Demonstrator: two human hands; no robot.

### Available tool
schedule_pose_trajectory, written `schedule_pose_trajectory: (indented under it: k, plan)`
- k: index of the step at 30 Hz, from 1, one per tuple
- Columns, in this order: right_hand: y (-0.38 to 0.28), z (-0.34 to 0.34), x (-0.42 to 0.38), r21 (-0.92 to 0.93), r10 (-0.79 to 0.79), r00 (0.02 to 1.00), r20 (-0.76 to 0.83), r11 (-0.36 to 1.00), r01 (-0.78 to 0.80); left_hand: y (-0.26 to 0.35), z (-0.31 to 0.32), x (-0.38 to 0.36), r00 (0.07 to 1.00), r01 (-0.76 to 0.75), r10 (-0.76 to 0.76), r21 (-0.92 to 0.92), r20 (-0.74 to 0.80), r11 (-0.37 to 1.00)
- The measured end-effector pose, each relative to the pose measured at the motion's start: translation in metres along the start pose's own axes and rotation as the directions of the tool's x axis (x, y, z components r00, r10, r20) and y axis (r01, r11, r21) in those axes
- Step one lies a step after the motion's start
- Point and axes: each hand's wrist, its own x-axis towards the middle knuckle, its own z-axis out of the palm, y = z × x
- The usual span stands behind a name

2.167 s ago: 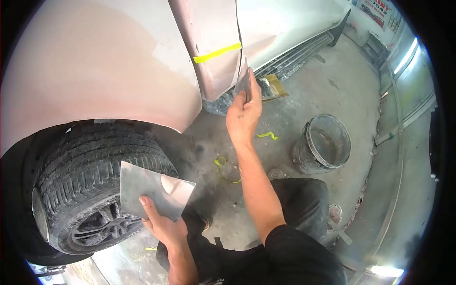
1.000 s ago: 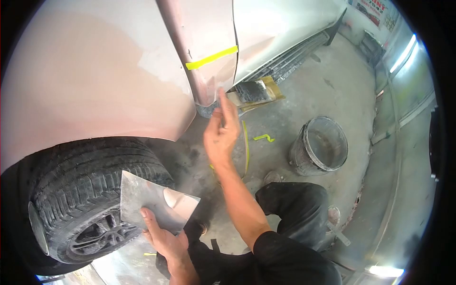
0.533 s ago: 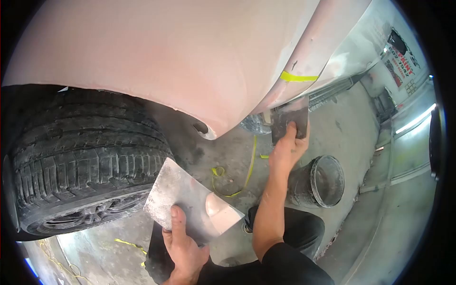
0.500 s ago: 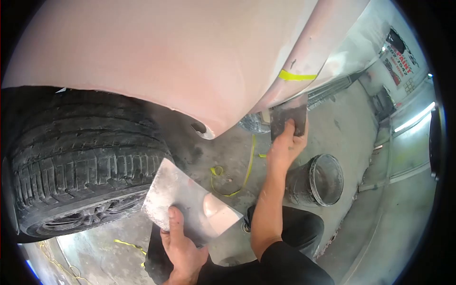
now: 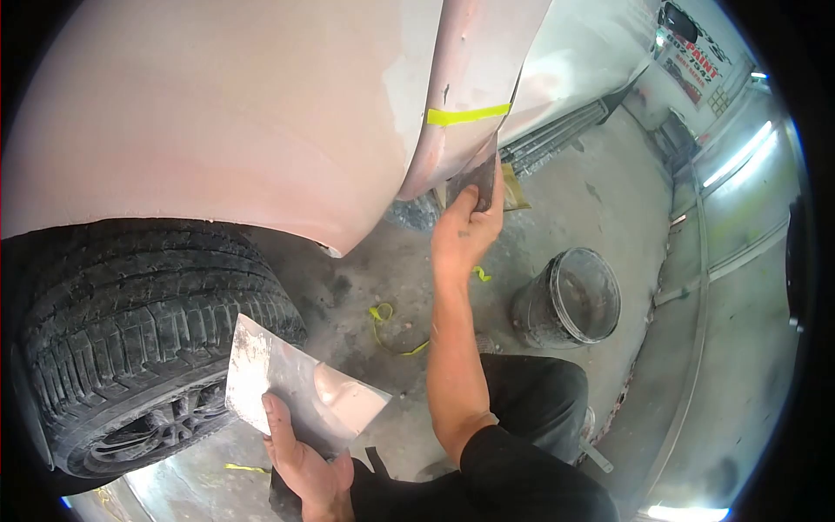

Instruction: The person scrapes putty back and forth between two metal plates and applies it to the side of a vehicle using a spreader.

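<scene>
Body filler work, mid-course as I judge it. My right hand, at 12 o'clock, has its grip clamped on a dark spreader pressed to the lower edge of the fender panel, just below the yellow tape strip. My left hand, at 7 o'clock, is clamped on a metal mixing board carrying a pink filler dab, beside the tyre. The broad panel above the tyre already looks coated; the edge by the tape remains in hand, and filler is left on the board. A bucket stands at 3 o'clock.
</scene>
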Motion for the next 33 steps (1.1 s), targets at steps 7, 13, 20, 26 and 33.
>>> schedule_pose_trajectory:
  k: [7, 13, 20, 26, 33]
  plan:
    - [-0.025, 0.011, -0.025, -0.19, -0.08, 0.995, 0.064, 0.978, 0.091, 0.003, -0.001, -0.002, 1.0, -0.005, 0.005, 0.002, -0.01, 1.0]
    - [-0.013, 0.014, -0.053, -0.162, -0.328, 0.928, 0.175, 0.921, 0.356, 0.002, 0.005, -0.003, 1.0, 0.012, -0.012, 0.047, -0.01, 0.999]
    - [-0.002, -0.022, -0.021, -0.001, 0.122, 0.991, 0.048, 0.992, -0.123, 0.0, 0.009, -0.005, 1.0, -0.015, 0.013, 0.08, 0.027, 0.997]
    - [-0.004, -0.015, 0.003, -0.017, 0.052, 0.998, 0.019, 0.999, -0.052, -0.003, 0.017, -0.004, 1.0, -0.01, 0.011, 0.07, -0.009, 0.998]
    - [0.007, -0.008, 0.002, -0.1, -0.04, 0.999, 0.023, 0.994, 0.042, -0.006, 0.016, -0.004, 0.999, -0.027, 0.028, 0.055, -0.028, 0.998]
